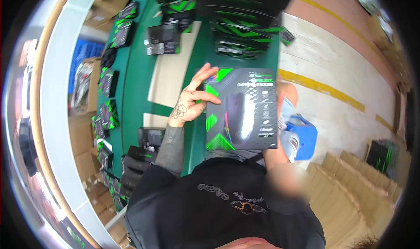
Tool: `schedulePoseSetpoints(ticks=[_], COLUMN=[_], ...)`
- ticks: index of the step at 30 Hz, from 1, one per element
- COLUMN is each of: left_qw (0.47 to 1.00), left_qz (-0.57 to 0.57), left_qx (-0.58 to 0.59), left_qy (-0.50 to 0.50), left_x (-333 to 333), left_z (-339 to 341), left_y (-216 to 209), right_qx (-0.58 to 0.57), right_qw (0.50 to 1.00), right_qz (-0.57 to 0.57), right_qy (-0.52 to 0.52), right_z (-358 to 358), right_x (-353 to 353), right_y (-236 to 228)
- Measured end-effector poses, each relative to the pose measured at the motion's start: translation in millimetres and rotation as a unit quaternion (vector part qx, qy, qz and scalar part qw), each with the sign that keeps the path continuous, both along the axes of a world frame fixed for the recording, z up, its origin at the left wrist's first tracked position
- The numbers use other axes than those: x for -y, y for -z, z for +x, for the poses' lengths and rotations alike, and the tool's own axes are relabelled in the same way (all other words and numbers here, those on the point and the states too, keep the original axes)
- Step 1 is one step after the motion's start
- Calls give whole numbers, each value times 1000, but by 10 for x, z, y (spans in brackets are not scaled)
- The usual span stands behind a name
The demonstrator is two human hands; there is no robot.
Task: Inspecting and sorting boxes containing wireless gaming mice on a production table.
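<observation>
A black and green box for a computer mouse (256, 113) is held up in front of my chest, its printed front with a picture of a dark mouse facing up. My left hand (192, 101) is at the box's left edge, with one finger lying on its front and others bent around the upper left corner. My right forearm (274, 158) runs up behind the box's lower right corner. The box hides my right hand, so its fingers do not show.
Stacks of similar black and green boxes (243, 30) stand at the far end of the green table (135, 87). More boxes (107, 83) line its left side. A blue stool (306, 137) stands to the right. Brown cartons (337, 196) are at the lower right.
</observation>
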State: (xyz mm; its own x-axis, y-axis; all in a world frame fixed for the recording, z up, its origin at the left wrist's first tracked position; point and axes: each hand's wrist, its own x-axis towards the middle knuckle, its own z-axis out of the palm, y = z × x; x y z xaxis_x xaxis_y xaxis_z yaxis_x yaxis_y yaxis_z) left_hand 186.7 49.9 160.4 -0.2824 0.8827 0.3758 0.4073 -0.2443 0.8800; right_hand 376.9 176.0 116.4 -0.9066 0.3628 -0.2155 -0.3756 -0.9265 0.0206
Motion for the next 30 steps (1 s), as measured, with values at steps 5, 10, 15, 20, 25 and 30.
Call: schedulePoseSetpoints(ticks=[5,10,15,20,25,30], left_qw=[992,945,985,909,767,816], left_qz=[-114,-208,-94,139,274,251], left_qx=[52,-243,-143,335,423,384], left_qy=[-21,-74,-32,204,397,351], left_x=[-306,-683,-786,-776,-904,-813], left_z=[282,751,610,297,248,239], left_y=[-25,84,130,402,253,284], right_qx=[0,45,34,-7,-77,-44], right_qw=[999,994,995,995,987,993], right_qz=[-9,3,53,23,38,19], right_qy=[49,100,81,95,136,105], right_z=[363,530,565,580,640,704], right_x=[-64,-13,-66,-44,59,23], right_y=[206,514,515,617,543,559])
